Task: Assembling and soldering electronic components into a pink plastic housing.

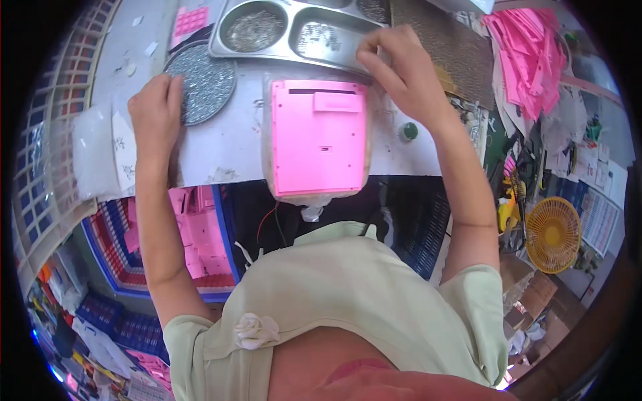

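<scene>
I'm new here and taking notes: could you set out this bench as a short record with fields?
Left hand: beside the round dish of small metallic pieces; grip unclear
Right hand: at the metal tray's right end; any held item unclear
Centre: pink panel, lying on a pale pad
Right of panel: small green-topped container
Farther right: heap of pink parts; yellow basket

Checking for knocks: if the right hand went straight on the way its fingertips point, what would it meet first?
Probably the metal tray: the right hand overlaps its right side in view, though any height between them is unclear.
</scene>
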### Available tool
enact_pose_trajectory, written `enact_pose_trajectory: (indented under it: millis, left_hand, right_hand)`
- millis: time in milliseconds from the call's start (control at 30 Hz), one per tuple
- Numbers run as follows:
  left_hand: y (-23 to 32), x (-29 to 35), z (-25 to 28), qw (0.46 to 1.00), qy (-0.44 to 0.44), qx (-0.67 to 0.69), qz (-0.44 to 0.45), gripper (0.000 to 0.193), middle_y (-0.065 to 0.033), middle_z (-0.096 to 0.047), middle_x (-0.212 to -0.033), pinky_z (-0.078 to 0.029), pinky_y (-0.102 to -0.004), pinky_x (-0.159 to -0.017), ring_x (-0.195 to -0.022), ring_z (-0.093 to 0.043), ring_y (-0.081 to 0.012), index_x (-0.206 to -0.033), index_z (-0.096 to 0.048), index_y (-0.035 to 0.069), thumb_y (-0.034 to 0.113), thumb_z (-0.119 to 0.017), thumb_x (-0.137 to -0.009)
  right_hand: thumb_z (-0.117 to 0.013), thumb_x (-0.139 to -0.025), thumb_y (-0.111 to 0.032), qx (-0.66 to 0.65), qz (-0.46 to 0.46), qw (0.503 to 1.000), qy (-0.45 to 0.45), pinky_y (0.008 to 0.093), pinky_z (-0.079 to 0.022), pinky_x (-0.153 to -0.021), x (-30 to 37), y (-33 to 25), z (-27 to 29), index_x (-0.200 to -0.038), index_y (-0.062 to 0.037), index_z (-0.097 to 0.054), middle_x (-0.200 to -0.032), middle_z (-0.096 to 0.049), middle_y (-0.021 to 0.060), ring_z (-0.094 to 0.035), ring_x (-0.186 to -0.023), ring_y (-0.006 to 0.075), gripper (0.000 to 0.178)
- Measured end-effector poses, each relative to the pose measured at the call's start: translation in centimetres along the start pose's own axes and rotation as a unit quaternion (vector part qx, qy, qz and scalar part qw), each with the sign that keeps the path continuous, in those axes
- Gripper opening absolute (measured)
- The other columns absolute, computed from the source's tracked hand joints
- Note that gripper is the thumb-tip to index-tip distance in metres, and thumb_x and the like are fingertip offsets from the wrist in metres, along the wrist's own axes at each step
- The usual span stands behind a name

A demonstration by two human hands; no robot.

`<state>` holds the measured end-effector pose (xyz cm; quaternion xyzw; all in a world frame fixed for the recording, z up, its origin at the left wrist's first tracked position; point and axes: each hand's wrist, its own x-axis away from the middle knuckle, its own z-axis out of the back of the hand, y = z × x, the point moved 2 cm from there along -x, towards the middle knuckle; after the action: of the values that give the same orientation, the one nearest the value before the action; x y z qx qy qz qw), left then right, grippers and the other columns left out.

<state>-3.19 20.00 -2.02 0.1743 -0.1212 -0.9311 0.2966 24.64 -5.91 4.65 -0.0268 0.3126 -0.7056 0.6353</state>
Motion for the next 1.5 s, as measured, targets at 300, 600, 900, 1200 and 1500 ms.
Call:
enact_pose_trajectory:
  millis: [300,600,900,1200,1500]
  left_hand:
    - [8.8,2.8,1.3,0.942,-0.061,0.331,0.005,0.017,-0.0047,-0.063,-0.076,-0.041,-0.0306,-0.061,-0.065,-0.053,-0.0139,-0.079,-0.065,-0.001,0.007,-0.074,-0.09]
    - [10.9,3.1,-0.8,0.957,-0.102,0.265,-0.06,0.026,-0.0205,-0.055,-0.076,-0.044,-0.0469,-0.065,-0.069,-0.056,-0.0385,-0.081,-0.056,-0.003,0.016,-0.06,-0.099]
    - [12.7,1.5,-1.2,0.972,-0.113,0.096,-0.184,0.02,-0.016,-0.062,-0.081,-0.05,-0.048,-0.068,-0.074,-0.063,-0.0384,-0.091,-0.06,0.003,0.021,-0.059,-0.099]
    - [12.7,0.1,-0.3,0.961,-0.163,0.03,-0.22,0.026,-0.013,-0.065,-0.082,-0.051,-0.0456,-0.066,-0.074,-0.065,-0.0353,-0.087,-0.061,0.006,0.029,-0.062,-0.099]
    - [2.1,0.1,1.3,0.988,-0.066,-0.132,-0.037,0.016,-0.0054,-0.068,-0.094,-0.045,-0.0465,-0.085,-0.096,-0.065,-0.0277,-0.095,-0.073,0.01,0.025,-0.071,-0.092]
  right_hand:
    - [-0.077,-0.084,-0.02,-0.047,-0.076,0.996,-0.021,0.0385,-0.049,-0.085,3.9,1.0,-1.9,-0.091,-0.0096,-0.076,-0.09,-0.072,0.0026,-0.056,-0.096,0.0264,0.012]
    - [-0.079,-0.085,-0.016,-0.046,-0.07,0.996,-0.016,0.0343,-0.05,-0.084,2.3,1.3,0.2,-0.101,-0.0059,-0.077,-0.092,-0.07,0.0046,-0.059,-0.098,0.022,0.018]
    - [-0.078,-0.085,-0.016,-0.039,-0.055,0.998,0.001,0.0351,-0.05,-0.073,2.7,1.3,1.3,-0.094,-0.007,-0.076,-0.087,-0.069,0.0054,-0.06,-0.089,0.0228,0.013]
    - [-0.077,-0.085,-0.011,-0.014,-0.008,1.0,0.0,0.035,-0.051,-0.078,2.3,0.9,1.7,-0.095,-0.0041,-0.076,-0.089,-0.07,0.0065,-0.063,-0.088,0.0229,0.012]
    - [-0.061,-0.09,-0.018,-0.043,0.112,0.989,-0.083,0.0439,-0.049,-0.08,-6.7,-4.7,-3.8,-0.081,-0.001,-0.067,-0.085,-0.066,0.0108,-0.058,-0.088,0.0335,0.02]
